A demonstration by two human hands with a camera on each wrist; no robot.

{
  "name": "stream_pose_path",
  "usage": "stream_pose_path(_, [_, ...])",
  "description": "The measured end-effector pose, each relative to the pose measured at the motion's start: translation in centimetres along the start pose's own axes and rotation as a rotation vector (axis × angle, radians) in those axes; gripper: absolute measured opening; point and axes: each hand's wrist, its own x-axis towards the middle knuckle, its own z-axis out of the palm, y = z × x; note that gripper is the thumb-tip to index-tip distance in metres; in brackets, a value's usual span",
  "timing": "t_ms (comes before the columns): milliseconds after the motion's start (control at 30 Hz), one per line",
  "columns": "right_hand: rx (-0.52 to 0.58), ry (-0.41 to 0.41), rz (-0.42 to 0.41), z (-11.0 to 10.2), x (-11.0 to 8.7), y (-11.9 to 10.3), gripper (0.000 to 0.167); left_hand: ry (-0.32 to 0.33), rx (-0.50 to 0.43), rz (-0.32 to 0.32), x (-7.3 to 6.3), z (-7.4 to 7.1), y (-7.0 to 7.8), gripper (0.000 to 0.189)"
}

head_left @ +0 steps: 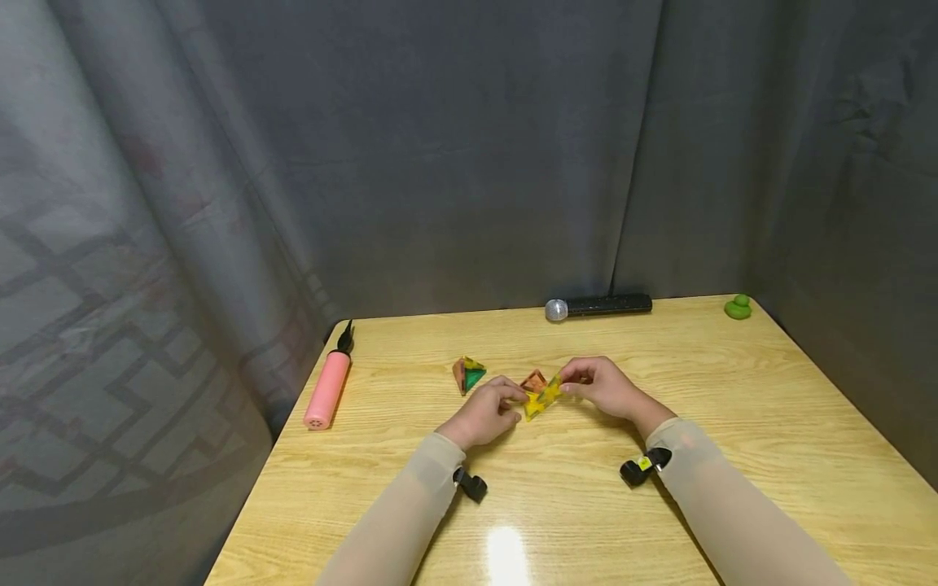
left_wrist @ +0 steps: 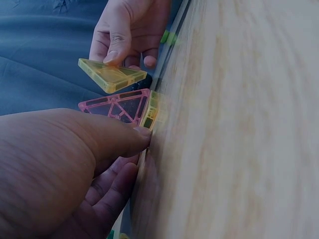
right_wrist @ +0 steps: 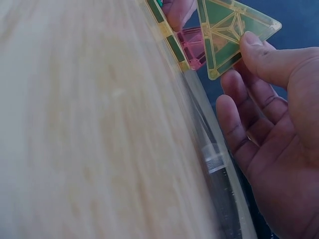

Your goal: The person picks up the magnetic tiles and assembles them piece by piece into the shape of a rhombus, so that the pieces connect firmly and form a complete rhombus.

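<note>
My right hand (head_left: pixel 604 387) pinches a yellow triangular magnetic tile (right_wrist: pixel 219 22) between thumb and fingers, raised and tilted above the table. Just left of it, a second yellow triangular magnetic tile (left_wrist: pixel 151 112) lies low at the tabletop, with a red-pink triangular magnetic tile (left_wrist: pixel 119 105) standing up along its edge. My left hand (head_left: pixel 487 413) holds this lower yellow tile at its left corner, thumb tip on the near side; its other fingertips are partly hidden. The raised tile's lower edge comes close to the joined pair in the head view.
A small pyramid of magnetic tiles (head_left: pixel 469 374) in orange, green and yellow stands beyond my left hand. At the left edge lies a pink hand pump (head_left: pixel 329 391) with a black nozzle. A microphone (head_left: pixel 604 305) and a green rounded object (head_left: pixel 738 308) sit along the back edge.
</note>
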Motion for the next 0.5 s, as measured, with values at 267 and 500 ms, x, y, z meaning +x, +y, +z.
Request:
stream_pose_path(267, [-0.007,-0.02,0.001,0.4,-0.06,-0.56,0.01,0.011,-0.016,-0.005,0.01,0.06,0.14,0.032])
stream_pose_path(500, [0.008,-0.038,-0.019,0.75,0.07,-0.18,0.012,0.004,-0.02,-0.009,-0.05,-0.01,0.24,0.031])
